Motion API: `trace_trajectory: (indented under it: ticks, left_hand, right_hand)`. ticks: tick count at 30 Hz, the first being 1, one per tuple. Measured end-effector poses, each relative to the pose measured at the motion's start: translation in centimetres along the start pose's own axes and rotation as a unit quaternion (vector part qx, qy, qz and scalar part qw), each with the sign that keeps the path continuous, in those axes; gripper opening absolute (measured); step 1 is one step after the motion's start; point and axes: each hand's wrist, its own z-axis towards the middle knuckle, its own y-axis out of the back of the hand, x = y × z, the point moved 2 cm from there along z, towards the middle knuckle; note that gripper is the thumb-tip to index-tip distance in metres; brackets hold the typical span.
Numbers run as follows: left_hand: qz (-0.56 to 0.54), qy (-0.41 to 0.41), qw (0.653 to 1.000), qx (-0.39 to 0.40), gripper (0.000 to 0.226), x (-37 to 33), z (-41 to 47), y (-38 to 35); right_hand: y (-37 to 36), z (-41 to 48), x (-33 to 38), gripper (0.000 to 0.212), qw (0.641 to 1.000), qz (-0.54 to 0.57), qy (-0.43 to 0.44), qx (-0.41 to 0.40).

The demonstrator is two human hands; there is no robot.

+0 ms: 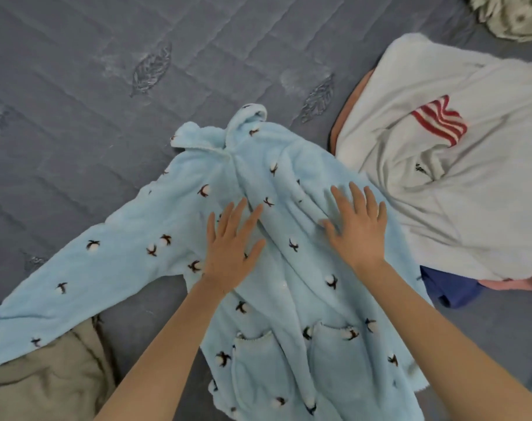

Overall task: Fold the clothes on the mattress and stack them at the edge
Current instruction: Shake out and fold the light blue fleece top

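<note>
While both hands lie flat on it, the light blue fleece pyjama top [289,299] sits spread front-up in the middle of the grey quilted mattress [106,86], seen from the head camera, with its collar [228,138] pointing away from the person and its two patch pockets [252,360] nearest them. The left hand [231,247] and right hand [358,226] press palm-down on the chest, fingers straight and fanned apart, gripping nothing. This looks like the smoothing step that comes before the first fold.

One long sleeve [106,262] runs out toward the person's left, its cuff lying over a beige garment [46,375]. The other sleeve cannot be made out; a ridge under the hands may be it, already turned in.

I judge the next move calls for lifting the outstretched sleeve across the chest, then folding the body in half. The thick fleece will likely bulge, so each fold wants pressing down.

Just beside the top, on the right, a folded white sweatshirt [471,192] with red stripes [440,123] tops a stack over a navy garment [449,290] and a pink one [507,284]. A fluffy pale item [513,16] lies far off.

No writing is legible. A small dark mark [420,170] on the sweatshirt is too small to read.
</note>
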Motion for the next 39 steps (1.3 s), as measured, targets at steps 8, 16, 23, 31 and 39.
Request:
trace_trajectory:
  ticks: [8, 16, 23, 31, 39]
  left_hand:
    - [0.016, -0.012, 1.0, 0.018, 0.055, -6.3, 5.4, -1.8]
    - [0.044, -0.026, 0.997, 0.063, 0.051, -11.0, 11.3, -2.8]
    - [-0.06, -0.113, 0.991, 0.031, 0.051, -16.3, 15.0, -2.3]
    - [-0.189, -0.12, 0.971, -0.083, 0.028, -20.8, 18.6, 0.4]
    - [-0.309, -0.01, 0.946, -0.099, 0.033, -22.3, 22.4, 1.0]
  right_hand:
    - [1.3, 2.1, -7.4, 0.046, 0.996, 0.036, -0.084, 0.013]
    - [0.4, 4.4, -9.6, 0.028, 0.995, 0.014, -0.084, 0.049]
    - [3.8, 4.8, -10.0, 0.019, 0.978, 0.204, -0.028, -0.019]
    - [6.1, 6.5, -12.0, 0.022, 0.935, 0.346, -0.08, -0.012]
    - [5.7, 3.8, -15.4, 0.032, 0.932, 0.298, -0.102, 0.181]
